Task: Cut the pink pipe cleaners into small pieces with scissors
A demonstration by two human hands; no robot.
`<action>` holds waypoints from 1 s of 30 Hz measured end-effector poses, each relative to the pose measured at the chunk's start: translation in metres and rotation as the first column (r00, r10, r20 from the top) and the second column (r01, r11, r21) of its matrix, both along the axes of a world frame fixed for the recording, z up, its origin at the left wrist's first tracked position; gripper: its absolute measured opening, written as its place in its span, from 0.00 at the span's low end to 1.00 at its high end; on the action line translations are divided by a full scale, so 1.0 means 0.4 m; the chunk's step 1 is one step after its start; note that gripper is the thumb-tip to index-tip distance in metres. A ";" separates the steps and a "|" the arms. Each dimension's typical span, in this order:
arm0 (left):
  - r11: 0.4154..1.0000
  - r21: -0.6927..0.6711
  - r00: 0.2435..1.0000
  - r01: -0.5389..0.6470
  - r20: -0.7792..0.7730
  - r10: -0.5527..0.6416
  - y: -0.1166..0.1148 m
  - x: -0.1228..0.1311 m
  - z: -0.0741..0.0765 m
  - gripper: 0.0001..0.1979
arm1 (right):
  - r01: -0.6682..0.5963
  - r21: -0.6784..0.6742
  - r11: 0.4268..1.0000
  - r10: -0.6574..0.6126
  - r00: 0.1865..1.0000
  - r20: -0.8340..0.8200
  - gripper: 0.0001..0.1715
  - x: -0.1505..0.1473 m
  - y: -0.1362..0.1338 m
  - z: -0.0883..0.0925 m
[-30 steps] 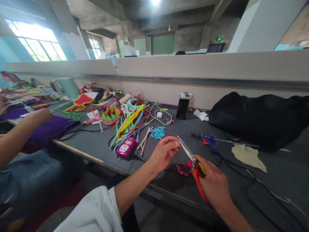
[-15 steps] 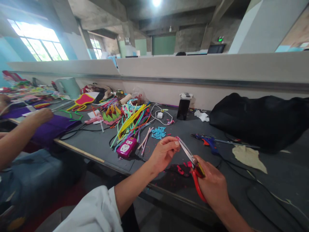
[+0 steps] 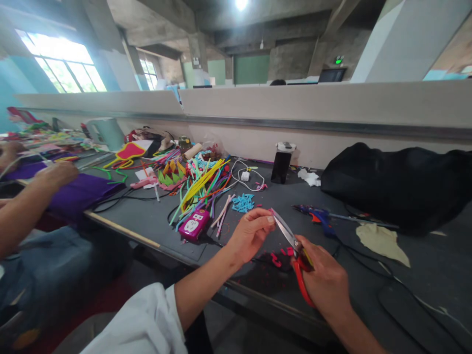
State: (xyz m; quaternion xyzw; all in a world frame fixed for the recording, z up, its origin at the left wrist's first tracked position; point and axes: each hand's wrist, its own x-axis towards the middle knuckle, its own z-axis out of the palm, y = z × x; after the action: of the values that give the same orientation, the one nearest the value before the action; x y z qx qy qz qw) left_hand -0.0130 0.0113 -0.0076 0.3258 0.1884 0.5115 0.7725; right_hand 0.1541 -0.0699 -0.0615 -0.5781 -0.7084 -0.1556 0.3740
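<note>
A long, dark grey tabletop (image 3: pixel 143 216) spread beneath everything, and a large, slumped black fabric bag (image 3: pixel 398 184) took up its far right side. On the left, a sheet of purple cloth (image 3: pixel 79 196) lay under a co-worker's arm, well apart from a tangled heap of yellow, green and purple fuzzy strips (image 3: pixel 201 187) nearer the middle. The right hand (image 3: pixel 328 275) was closed around the looped red grips of a pair of metal-bladed scissors (image 3: pixel 296 245), which slanted up and leftward above the table. The left hand (image 3: pixel 254 233) had its thumb and forefinger pinched together at the blade tips (how far the blades were parted, I couldn't tell). Beyond the right hand rested a blue glue gun (image 3: pixel 322 219); left of the left hand sat a glossy magenta socket block (image 3: pixel 194 225). Smaller still were the piled light-blue snippets (image 3: pixel 243 202), the scattered red scraps (image 3: pixel 276 260) below the blades, and a tiny pink-red bit (image 3: pixel 272 211) held in the left fingertips.
</note>
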 end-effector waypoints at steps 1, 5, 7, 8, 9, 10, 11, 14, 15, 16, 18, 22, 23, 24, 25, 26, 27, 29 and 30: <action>1.000 -0.006 1.000 -0.005 -0.004 0.005 0.001 0.000 0.000 0.07 | 0.006 0.005 1.000 -0.006 1.000 0.006 0.17 0.000 -0.001 0.002; 1.000 -0.003 0.999 -0.012 -0.033 0.011 0.006 -0.002 -0.001 0.08 | 0.011 0.002 1.000 -0.011 1.000 -0.002 0.15 -0.003 -0.003 0.012; 1.000 0.003 0.999 -0.009 -0.044 0.009 0.006 -0.003 0.000 0.07 | 0.007 -0.020 1.000 -0.007 1.000 -0.015 0.15 -0.004 -0.004 0.014; 1.000 0.007 0.999 -0.009 -0.047 0.010 0.005 -0.003 0.001 0.07 | 0.008 -0.027 1.000 -0.009 1.000 -0.018 0.15 -0.005 -0.004 0.015; 1.000 0.010 0.999 -0.013 -0.047 0.013 0.004 -0.004 0.002 0.07 | 0.012 -0.029 1.000 -0.012 1.000 -0.022 0.15 -0.005 -0.004 0.014; 1.000 0.014 0.999 -0.016 -0.046 0.017 0.002 -0.004 0.004 0.07 | 0.012 -0.027 1.000 -0.012 1.000 -0.028 0.15 -0.005 -0.004 0.013; 1.000 0.017 0.999 -0.018 -0.042 0.019 0.001 -0.004 0.006 0.07 | 0.006 -0.023 1.000 -0.007 0.999 -0.037 0.14 -0.005 -0.004 0.011; 0.999 0.021 0.999 -0.025 -0.023 0.026 0.001 -0.003 0.012 0.07 | -0.031 -0.014 0.999 0.030 0.996 -0.081 0.14 -0.004 -0.004 0.004; 0.999 0.022 0.999 -0.031 -0.026 0.031 0.002 -0.003 0.012 0.07 | -0.037 -0.011 0.999 0.035 0.995 -0.098 0.14 -0.004 -0.005 0.002; 0.999 0.026 0.998 -0.043 -0.036 0.044 0.003 -0.003 0.012 0.07 | -0.035 -0.009 0.999 0.034 0.993 -0.113 0.14 -0.004 -0.006 0.001; 0.994 0.054 0.991 -0.090 -0.093 0.095 0.006 -0.003 0.011 0.07 | -0.020 0.005 1.000 0.020 0.990 -0.141 0.14 -0.006 -0.008 0.001; 0.947 0.267 0.901 -0.178 -0.341 0.266 -0.006 -0.002 0.011 0.06 | 0.004 0.045 0.999 0.005 0.977 -0.213 0.14 -0.019 -0.016 0.014; 0.918 0.356 0.855 -0.175 -0.407 0.321 -0.012 -0.001 0.012 0.04 | 0.007 0.048 0.999 0.005 0.969 -0.245 0.16 -0.022 -0.017 0.018; 0.879 0.450 0.807 -0.156 -0.455 0.376 -0.020 0.001 0.013 0.02 | 0.008 0.043 0.999 0.004 0.959 -0.285 0.18 -0.025 -0.018 0.022; 0.834 0.538 0.765 -0.121 -0.485 0.424 -0.028 0.002 0.013 0.02 | 0.005 0.034 0.999 0.006 0.943 -0.332 0.21 -0.027 -0.019 0.025; 0.787 0.613 0.737 -0.075 -0.498 0.458 -0.036 0.005 0.012 0.03 | -0.003 0.019 1.000 0.010 0.925 -0.379 0.22 -0.028 -0.019 0.027; 0.742 0.670 0.724 -0.024 -0.500 0.475 -0.042 0.007 0.009 0.05 | -0.011 0.006 1.000 0.012 0.906 -0.423 0.23 -0.028 -0.019 0.029; 0.672 0.736 0.722 0.081 -0.508 0.470 -0.052 0.013 0.000 0.07 | -0.026 -0.012 1.000 0.016 0.875 -0.484 0.23 -0.026 -0.017 0.033; 0.643 0.755 0.718 0.128 -0.518 0.465 -0.055 0.016 -0.005 0.08 | -0.032 -0.023 0.999 0.017 0.866 -0.499 0.22 -0.025 -0.017 0.036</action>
State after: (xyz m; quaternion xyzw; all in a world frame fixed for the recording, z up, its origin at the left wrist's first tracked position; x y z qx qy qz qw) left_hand -0.0068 -0.0106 -0.0098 0.7536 0.2591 0.4627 0.3884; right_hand 0.1440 -0.0766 -0.0473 -0.5952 -0.5972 0.0145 0.5375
